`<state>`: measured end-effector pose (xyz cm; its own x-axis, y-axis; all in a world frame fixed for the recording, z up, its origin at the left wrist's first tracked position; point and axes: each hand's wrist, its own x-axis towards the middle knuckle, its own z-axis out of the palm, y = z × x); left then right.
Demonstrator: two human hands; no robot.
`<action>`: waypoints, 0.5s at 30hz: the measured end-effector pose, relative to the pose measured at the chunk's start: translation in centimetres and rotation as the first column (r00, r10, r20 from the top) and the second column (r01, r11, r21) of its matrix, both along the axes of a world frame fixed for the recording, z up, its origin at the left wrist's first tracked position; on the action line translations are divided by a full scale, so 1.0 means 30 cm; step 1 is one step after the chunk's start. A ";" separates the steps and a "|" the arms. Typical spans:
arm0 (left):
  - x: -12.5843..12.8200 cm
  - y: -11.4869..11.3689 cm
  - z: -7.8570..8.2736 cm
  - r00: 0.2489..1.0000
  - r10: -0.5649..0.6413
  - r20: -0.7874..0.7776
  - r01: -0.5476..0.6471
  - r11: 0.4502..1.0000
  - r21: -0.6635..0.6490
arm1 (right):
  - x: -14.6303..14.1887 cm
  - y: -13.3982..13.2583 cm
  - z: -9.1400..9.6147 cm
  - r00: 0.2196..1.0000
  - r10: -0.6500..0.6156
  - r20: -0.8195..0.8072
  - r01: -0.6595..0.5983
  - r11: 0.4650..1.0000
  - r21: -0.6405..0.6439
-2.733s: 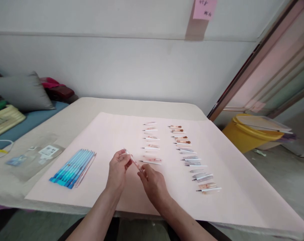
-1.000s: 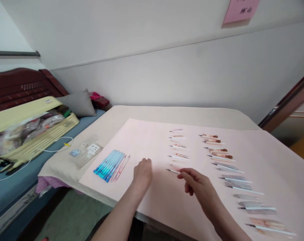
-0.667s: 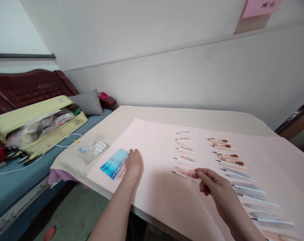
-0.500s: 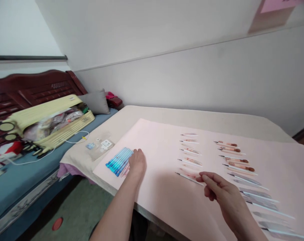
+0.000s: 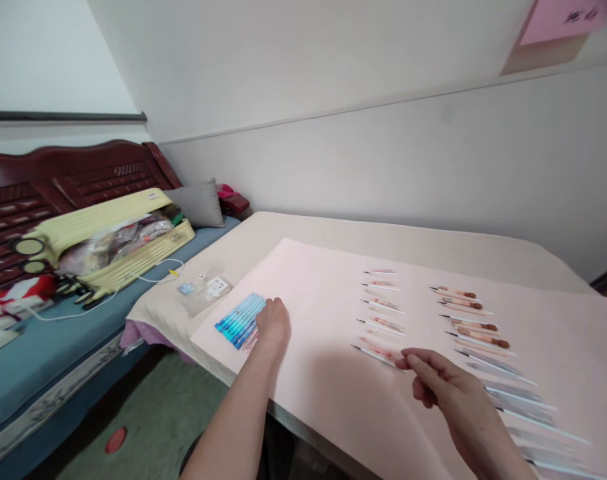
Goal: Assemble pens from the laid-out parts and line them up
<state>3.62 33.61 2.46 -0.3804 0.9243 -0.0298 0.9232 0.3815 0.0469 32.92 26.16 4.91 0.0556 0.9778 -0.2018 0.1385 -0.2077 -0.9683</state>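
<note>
My left hand (image 5: 273,323) rests low over the left part of the pink sheet (image 5: 323,293), fingers curled down and pressed together. Beside it lies a row of blue pen-like sticks (image 5: 241,320), with a few pink ones (image 5: 251,341) partly behind the hand. What its fingers hold, if anything, is hidden. My right hand (image 5: 441,377) has thumb and forefinger pinched at the rear end of a white, dark-tipped pen refill (image 5: 373,355). Whether it grips that refill cannot be made out. A pinkish pen part (image 5: 378,347) lies just behind the refill.
Further refills and pink patterned pen parts (image 5: 386,325) form a column beyond. To the right lie brown-ended parts (image 5: 481,337) and grey ones (image 5: 523,410) with refills. A clear bag (image 5: 208,293) lies at the left. An open yellow suitcase (image 5: 108,240) sits on the blue-covered seat.
The view has shifted slightly. My right hand has moved a little over the end of the nearest refill. My left hand stays by the blue and pink sticks.
</note>
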 end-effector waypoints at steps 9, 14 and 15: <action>0.002 -0.006 0.012 1.000 0.000 0.005 0.000 1.000 0.003 | 0.018 0.000 0.002 1.000 -0.016 0.008 0.016 1.000 -0.008; 0.023 -0.012 0.022 1.000 -0.011 0.002 0.011 1.000 0.018 | 0.033 0.013 -0.008 0.989 0.009 0.150 -0.017 0.998 0.055; 0.036 -0.011 0.022 1.000 -0.023 0.012 0.023 1.000 0.016 | 0.036 0.015 -0.011 0.971 0.024 0.238 -0.043 0.996 0.075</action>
<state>4.69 33.28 3.12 -0.3591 0.9331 -0.0199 0.9309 0.3596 0.0640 34.00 26.60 4.59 0.0592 0.9923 -0.1085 0.3716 -0.1228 -0.9202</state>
